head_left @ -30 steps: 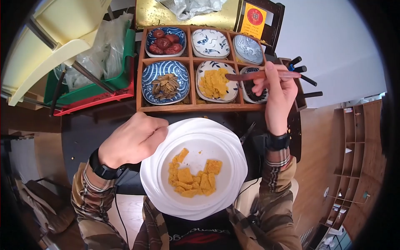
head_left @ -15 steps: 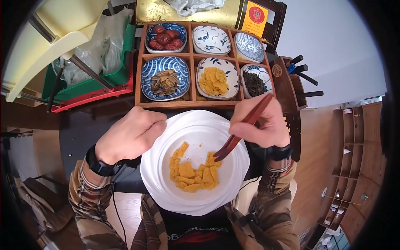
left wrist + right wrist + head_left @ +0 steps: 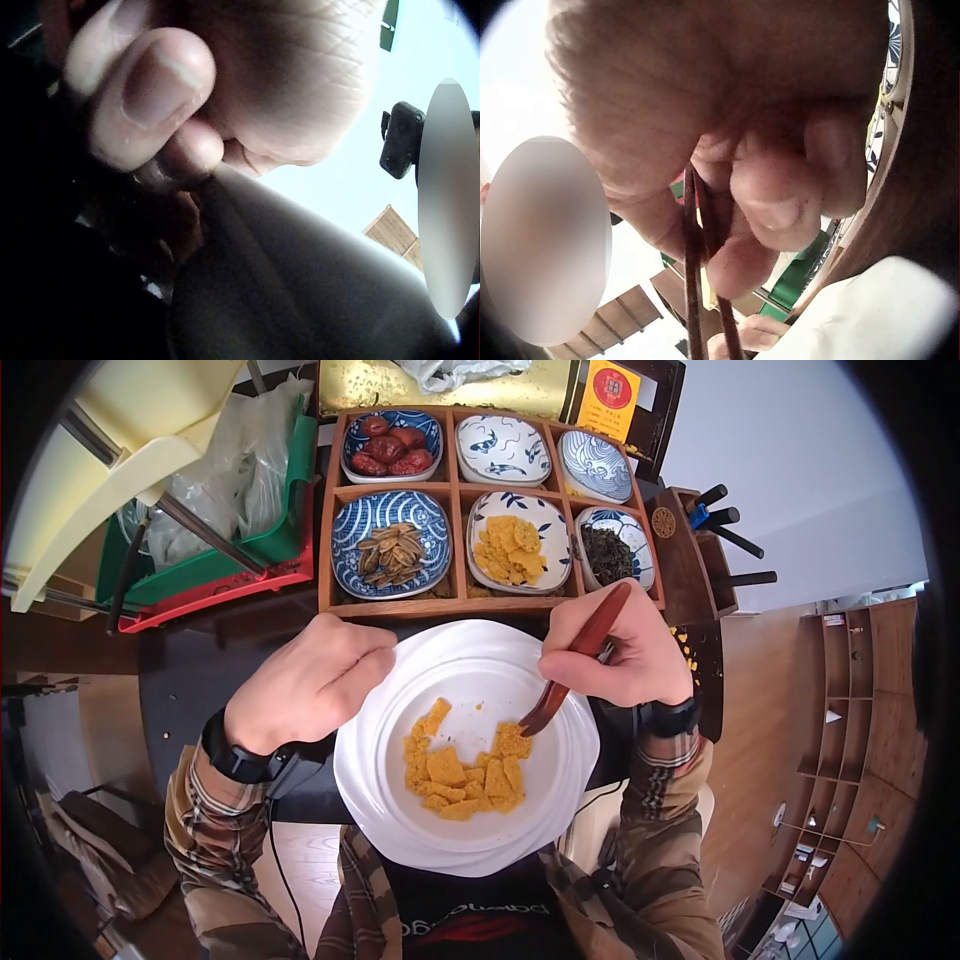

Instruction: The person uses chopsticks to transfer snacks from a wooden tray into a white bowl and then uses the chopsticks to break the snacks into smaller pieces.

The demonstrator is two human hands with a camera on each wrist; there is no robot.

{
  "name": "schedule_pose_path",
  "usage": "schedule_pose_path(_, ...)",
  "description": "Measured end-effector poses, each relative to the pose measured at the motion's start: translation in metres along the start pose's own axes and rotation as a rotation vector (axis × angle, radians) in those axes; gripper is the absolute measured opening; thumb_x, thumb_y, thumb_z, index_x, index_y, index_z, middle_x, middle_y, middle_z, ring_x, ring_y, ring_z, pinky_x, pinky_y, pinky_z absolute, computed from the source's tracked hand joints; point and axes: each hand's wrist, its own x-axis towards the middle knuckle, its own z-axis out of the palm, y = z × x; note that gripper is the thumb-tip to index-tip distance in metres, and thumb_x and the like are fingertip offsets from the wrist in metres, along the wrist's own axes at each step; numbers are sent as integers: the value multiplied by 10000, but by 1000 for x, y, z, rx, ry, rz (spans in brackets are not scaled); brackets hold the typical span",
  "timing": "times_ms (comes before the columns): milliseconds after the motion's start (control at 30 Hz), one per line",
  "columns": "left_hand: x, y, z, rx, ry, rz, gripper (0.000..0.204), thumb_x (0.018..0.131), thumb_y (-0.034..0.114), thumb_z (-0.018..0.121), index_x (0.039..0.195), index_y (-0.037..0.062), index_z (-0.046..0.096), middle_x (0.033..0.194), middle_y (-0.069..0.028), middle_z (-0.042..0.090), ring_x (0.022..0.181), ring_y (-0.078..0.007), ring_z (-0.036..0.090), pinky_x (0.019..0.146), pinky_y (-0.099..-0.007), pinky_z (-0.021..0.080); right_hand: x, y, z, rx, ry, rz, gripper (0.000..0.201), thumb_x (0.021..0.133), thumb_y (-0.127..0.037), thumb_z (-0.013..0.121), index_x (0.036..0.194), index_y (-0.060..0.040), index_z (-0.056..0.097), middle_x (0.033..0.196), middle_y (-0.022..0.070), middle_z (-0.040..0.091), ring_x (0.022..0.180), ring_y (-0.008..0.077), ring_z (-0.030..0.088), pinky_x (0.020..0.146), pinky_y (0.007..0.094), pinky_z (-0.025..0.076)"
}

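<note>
The left hand (image 3: 305, 685) grips the upper left rim of a white plate (image 3: 365, 800); in the left wrist view its curled fingers (image 3: 161, 97) pinch the plate's edge (image 3: 300, 255). Yellow crisp pieces (image 3: 445, 766) lie in the plate's middle. The right hand (image 3: 625, 650), over the plate's upper right side, holds dark red wooden tweezers (image 3: 585, 650), their tips at a crisp piece on the right of the pile. In the right wrist view the two arms of the tweezers (image 3: 694, 277) run between thumb and fingers.
Behind the plate stands a wooden divided box (image 3: 460, 550) with bowls of red dates (image 3: 385, 452), seeds (image 3: 392, 555), yellow crisps (image 3: 512, 550) and dark leaves (image 3: 608, 555). A green bin (image 3: 280, 545) stands left, a wooden holder with black handles (image 3: 690, 550) right.
The right hand and tweezers have come from the box's crisp bowl down to the plate, tips now at the crisps there. The left hand has kept its grip on the rim.
</note>
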Motion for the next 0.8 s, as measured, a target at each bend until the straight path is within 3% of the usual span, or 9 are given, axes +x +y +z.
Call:
schedule_pose_path(500,1,0,-1,0,-14,-4,235,940,113,491,812,-66,574,725,-281,563,727,-480,570,625,-465,457,1,-8,0,-71,-24,26,146,849,-78,735,735,-39,653,560,16,535,445,104,449,441,268,325)
schedule_pose_path(600,1,0,-1,-2,-13,-2,230,932,109,488,810,-67,573,723,-279,562,722,-481,566,624,-465,456,-1,-12,0,54,-96,36,143,848,-87,743,740,-43,660,560,19,539,457,110,458,448,266,328)
schedule_pose_path(667,2,-1,-1,-9,-11,7,228,928,105,485,806,-67,570,719,-278,560,720,-481,564,624,-465,456,1,-16,-1,103,-280,37,133,849,-111,752,755,-58,675,559,14,550,456,128,454,451,274,329)
schedule_pose_path(700,2,-1,-1,-18,-13,16,225,924,102,483,802,-67,568,716,-277,558,717,-481,562,623,-465,455,2,-16,0,104,-283,36,133,849,-111,752,755,-58,675,559,14,550,456,128,454,451,274,329)
schedule_pose_path(767,2,2,-3,-18,-24,-18,223,910,117,494,799,-69,548,745,-266,550,728,-476,557,614,-454,445,2,-14,1,-13,-381,-20,43,805,-16,773,810,-20,730,684,53,677,526,156,591,469,273,394)
schedule_pose_path(800,2,3,-3,-18,-39,-50,227,897,131,505,797,-71,529,775,-255,542,740,-471,551,604,-444,435,3,-14,2,-31,-411,-9,50,813,-32,778,809,-23,730,695,51,683,534,172,599,466,276,395)
